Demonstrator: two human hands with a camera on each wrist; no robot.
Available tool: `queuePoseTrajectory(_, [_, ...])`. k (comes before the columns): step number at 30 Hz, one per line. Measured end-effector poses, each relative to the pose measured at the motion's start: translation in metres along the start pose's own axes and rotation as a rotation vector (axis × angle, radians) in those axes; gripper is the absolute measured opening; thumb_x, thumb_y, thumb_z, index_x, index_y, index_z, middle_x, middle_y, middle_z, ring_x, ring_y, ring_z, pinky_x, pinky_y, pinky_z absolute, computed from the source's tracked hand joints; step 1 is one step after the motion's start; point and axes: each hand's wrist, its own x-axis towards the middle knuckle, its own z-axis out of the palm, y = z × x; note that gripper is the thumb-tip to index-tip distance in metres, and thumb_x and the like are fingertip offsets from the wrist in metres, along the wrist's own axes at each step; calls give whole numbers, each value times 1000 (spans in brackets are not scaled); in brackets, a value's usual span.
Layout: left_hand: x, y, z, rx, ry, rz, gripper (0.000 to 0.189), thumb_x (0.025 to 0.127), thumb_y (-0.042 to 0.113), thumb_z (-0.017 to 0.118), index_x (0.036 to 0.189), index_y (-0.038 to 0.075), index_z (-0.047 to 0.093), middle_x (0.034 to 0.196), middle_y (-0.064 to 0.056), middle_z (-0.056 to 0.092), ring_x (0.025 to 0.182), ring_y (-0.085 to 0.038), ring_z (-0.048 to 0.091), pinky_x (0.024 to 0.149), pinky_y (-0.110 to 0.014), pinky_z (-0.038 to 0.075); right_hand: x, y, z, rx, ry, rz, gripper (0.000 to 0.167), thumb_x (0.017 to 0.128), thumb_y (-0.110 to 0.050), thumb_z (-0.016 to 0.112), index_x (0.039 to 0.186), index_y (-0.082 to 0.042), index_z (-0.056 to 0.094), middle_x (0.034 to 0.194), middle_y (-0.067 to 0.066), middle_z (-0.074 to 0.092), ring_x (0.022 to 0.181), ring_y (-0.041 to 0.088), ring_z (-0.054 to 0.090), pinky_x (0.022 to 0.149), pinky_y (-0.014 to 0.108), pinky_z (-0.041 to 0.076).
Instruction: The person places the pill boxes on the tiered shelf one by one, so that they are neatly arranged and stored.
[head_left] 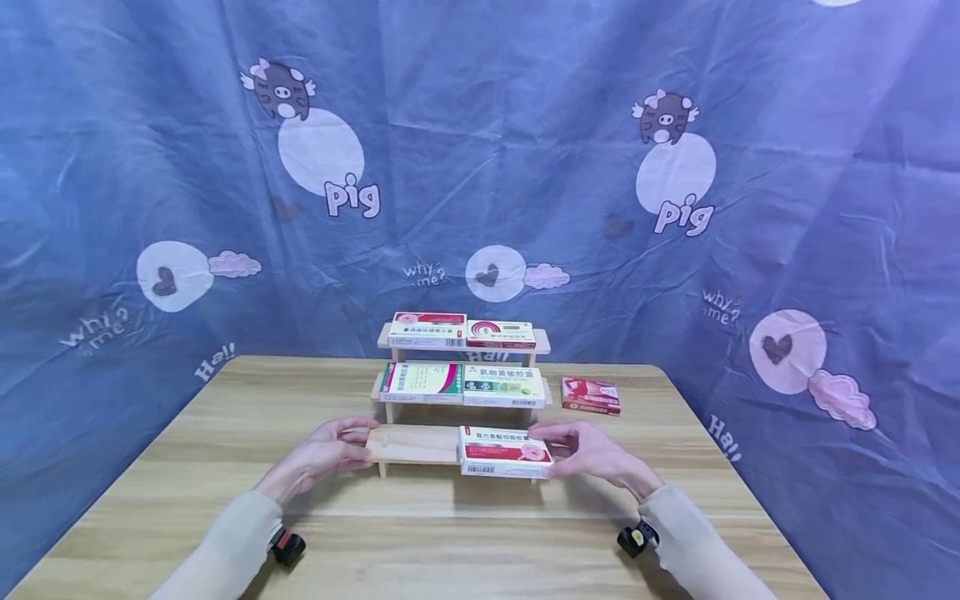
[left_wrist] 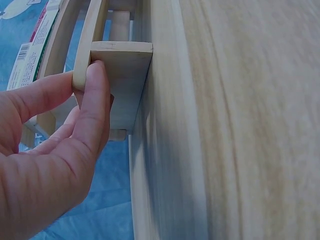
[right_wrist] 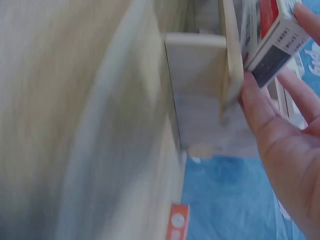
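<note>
A three-tier wooden display rack (head_left: 412, 444) stands on the table with medicine boxes on its tiers. My left hand (head_left: 330, 452) pinches the left end of the lowest board, thumb and finger on its edge in the left wrist view. On the right half of that board is a white and red medicine box (head_left: 501, 452). My right hand (head_left: 588, 450) holds this box by its right end. In the right wrist view the box's barcoded end (right_wrist: 280, 50) sits between the fingers, near the board's end.
On the middle tier lie a green and white box (head_left: 422, 379) and another white-green box (head_left: 502, 383). The top tier bears a red and white box (head_left: 427, 329) and a smaller one (head_left: 500, 333). A red box (head_left: 591, 395) lies on the table (head_left: 360, 542), right of the rack.
</note>
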Motion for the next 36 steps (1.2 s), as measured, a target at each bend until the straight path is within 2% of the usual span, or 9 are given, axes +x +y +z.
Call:
queuePoseTrajectory(4, [2, 1, 1, 0, 9, -4, 65, 85, -10, 62, 143, -9, 33, 125, -22, 59, 96, -20, 67, 90, -35, 58, 5, -5, 9, -46, 28, 17, 62, 74, -8, 81, 132, -4, 60, 146, 20, 48, 133, 33, 48, 109, 32, 44])
queuePoseTrajectory(7, [1, 0, 0, 8, 5, -2, 65, 85, -10, 62, 143, -9, 34, 123, -21, 59, 95, -19, 67, 89, -35, 58, 10, -9, 16, -45, 13, 16, 62, 74, -8, 81, 133, -4, 60, 145, 18, 49, 134, 33, 47, 111, 36, 42])
queuePoseTrajectory(13, [-1, -1, -4, 7, -27, 13, 64, 86, -10, 60, 144, -9, 33, 122, -18, 58, 96, -18, 66, 91, -36, 58, 23, -11, 27, -9, 15, 23, 62, 75, -7, 81, 134, -4, 59, 145, 16, 50, 135, 31, 47, 112, 34, 41])
queuePoseTrajectory(21, [2, -2, -4, -1, -37, 3, 64, 86, -11, 59, 144, -9, 32, 118, -14, 63, 98, -20, 66, 90, -35, 58, 35, -14, 46, 36, 39, 67, 64, 77, -8, 81, 136, -5, 56, 146, 13, 50, 138, 30, 45, 114, 36, 39])
queuePoseTrajectory(26, [2, -2, -4, -4, -31, -1, 65, 86, -11, 60, 144, -9, 32, 119, -16, 61, 98, -21, 66, 90, -36, 58, 45, -14, 58, 97, 61, 42, 65, 76, -1, 79, 136, 0, 55, 146, 17, 49, 138, 32, 44, 114, 35, 38])
queuePoseTrajectory(36, [0, 0, -2, -4, -30, 1, 64, 86, -10, 59, 143, -11, 31, 122, -19, 61, 98, -20, 66, 90, -36, 58, 63, -19, 79, 65, 84, 5, 66, 74, 1, 80, 135, 1, 55, 146, 17, 48, 136, 32, 46, 114, 35, 39])
